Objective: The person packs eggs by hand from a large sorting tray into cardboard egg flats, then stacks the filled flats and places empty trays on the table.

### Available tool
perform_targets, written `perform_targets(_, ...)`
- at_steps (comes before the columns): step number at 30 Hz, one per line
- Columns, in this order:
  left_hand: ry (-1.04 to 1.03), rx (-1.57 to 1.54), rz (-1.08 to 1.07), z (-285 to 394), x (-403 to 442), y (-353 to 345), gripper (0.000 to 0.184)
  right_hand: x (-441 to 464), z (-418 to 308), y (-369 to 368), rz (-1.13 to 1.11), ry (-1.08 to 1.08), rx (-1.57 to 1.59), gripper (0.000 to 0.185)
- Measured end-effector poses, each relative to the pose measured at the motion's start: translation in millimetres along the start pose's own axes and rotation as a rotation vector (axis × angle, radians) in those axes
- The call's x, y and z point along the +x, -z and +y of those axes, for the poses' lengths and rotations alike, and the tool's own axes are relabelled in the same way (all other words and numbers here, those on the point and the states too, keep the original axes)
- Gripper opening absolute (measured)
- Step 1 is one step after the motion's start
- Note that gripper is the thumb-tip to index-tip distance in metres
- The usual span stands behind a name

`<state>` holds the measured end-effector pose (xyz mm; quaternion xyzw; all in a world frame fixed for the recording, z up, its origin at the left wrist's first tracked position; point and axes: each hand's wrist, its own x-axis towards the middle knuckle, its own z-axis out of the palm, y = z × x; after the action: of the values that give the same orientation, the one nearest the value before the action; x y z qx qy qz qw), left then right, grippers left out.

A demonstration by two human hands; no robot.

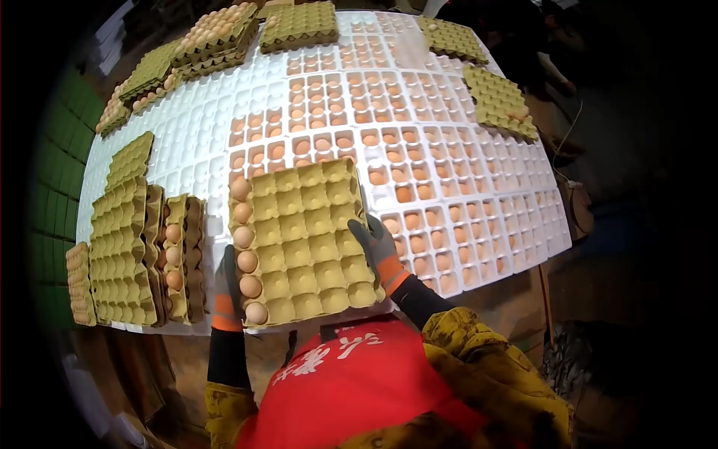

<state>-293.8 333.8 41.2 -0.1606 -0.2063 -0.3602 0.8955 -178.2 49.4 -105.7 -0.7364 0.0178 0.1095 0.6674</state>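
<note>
A yellowish pulp egg tray (310, 247) is held level in front of my body, over the near edge of the white foam trays. Several brown eggs (247, 261) fill the column along its left side, while its other cups hold nothing. My left hand (229, 280), in a grey and orange glove, grips the tray's left edge, with most of its fingers hidden. On the opposite edge, my right hand (377, 248) has its thumb over the rim and its other fingers partly out of sight beneath.
White foam trays (202, 146) cover the table, many pockets holding eggs. To the left stand stacked pulp trays (120, 254) and a tilted tray with eggs (173, 258). More stacks (217, 34) line the far side. A person (550, 67) is at the right.
</note>
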Motion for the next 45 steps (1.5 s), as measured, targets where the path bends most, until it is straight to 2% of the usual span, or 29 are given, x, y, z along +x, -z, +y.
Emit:
perform_targets(1,0.058,0.006,-0.031,-13,11,-15,0.057,-11,-25,11,-0.016,-0.027,0.006,0.064)
perform_targets(3,-0.019,0.060,0.003,-31,22,-14,0.056,-16,-41,42,-0.032,-0.014,0.003,0.062)
perform_targets(6,-0.102,0.082,0.000,-39,34,51,0.057,-10,-46,122,-0.092,0.068,0.149,0.044)
perform_targets(7,-0.239,0.429,0.330,-53,48,67,0.057,-1,-40,152,-0.119,-0.037,0.382,0.040)
perform_targets(8,-0.249,0.770,0.715,-66,62,83,0.057,-14,-71,169,-0.085,-0.123,0.463,0.042)
perform_targets(9,-0.376,1.190,1.000,-85,87,100,0.057,-13,-68,203,-0.054,-0.077,0.418,0.042)
perform_targets(10,-0.401,1.560,1.405,-103,112,116,0.057,-11,-68,234,-0.046,-0.058,0.370,0.043)
perform_targets(13,-0.437,1.709,1.238,-129,178,168,0.056,7,-58,331,0.034,-0.105,0.339,0.047)
perform_targets(15,-0.422,1.783,1.203,-135,202,230,0.054,33,-14,418,0.058,0.227,-0.232,0.048)
perform_targets(17,-0.338,1.897,1.237,-141,235,246,0.049,50,-19,448,0.058,-0.071,0.163,0.047)
perform_targets(19,-0.286,1.576,1.262,-144,253,255,0.048,56,-29,453,0.007,-0.022,0.114,0.047)
perform_targets(20,-0.331,1.798,1.151,-138,236,283,0.048,56,-44,444,0.048,-0.079,0.075,0.047)
perform_targets(22,-0.358,1.962,1.158,-146,235,280,0.049,71,-37,459,0.050,0.010,-0.476,0.050)
perform_targets(23,-0.331,1.908,1.294,-159,250,237,0.050,71,-31,446,0.255,0.209,-0.557,0.042)
perform_targets(24,-0.340,2.354,1.203,-164,249,222,0.055,55,-68,423,0.262,0.361,-0.730,0.041)
perform_targets(25,-0.285,2.503,1.098,-173,260,199,0.059,40,-110,397,0.267,0.523,-0.897,0.040)
perform_targets(27,0.059,2.672,0.776,-184,265,180,0.058,38,-116,367,-0.032,0.470,-0.552,0.035)
perform_targets(29,0.542,2.857,0.569,-200,273,190,0.052,26,-136,331,-0.340,0.532,-0.625,0.031)
perform_targets(30,0.444,3.091,0.427,-205,269,205,0.043,25,-135,317,-0.355,0.633,-0.723,0.030)
perform_targets(31,0.544,3.177,0.455,-212,263,217,0.041,27,-136,308,-0.371,0.736,-0.821,0.029)
perform_targets(33,0.652,3.097,0.476,-210,261,219,0.040,36,-127,299,-0.461,0.706,-0.840,0.032)
perform_targets(36,0.336,2.633,0.631,-202,256,201,0.032,38,-113,284,-0.498,0.817,-1.050,0.036)
perform_targets(38,-0.072,1.908,1.044,-198,247,195,0.028,43,-112,280,-0.534,0.755,-0.945,0.035)
perform_targets(39,-0.240,1.507,1.173,-198,243,192,0.027,42,-113,281,-0.550,0.712,-0.896,0.035)
perform_targets(40,-0.318,1.347,1.176,-189,242,187,0.026,43,-115,283,-0.544,0.658,-0.720,0.031)
perform_targets(41,-0.277,1.552,1.133,-182,241,185,0.031,39,-127,287,-0.551,0.344,-0.467,0.029)
perform_targets(43,-0.250,2.303,1.051,-186,262,196,0.035,58,-115,303,-0.488,-0.038,0.201,0.031)
perform_targets(44,-0.004,2.434,1.106,-193,274,189,0.040,56,-123,309,-0.435,-0.096,0.465,0.035)
perform_targets(45,0.167,2.677,1.037,-195,278,198,0.044,61,-118,313,-0.454,-0.043,0.522,0.037)
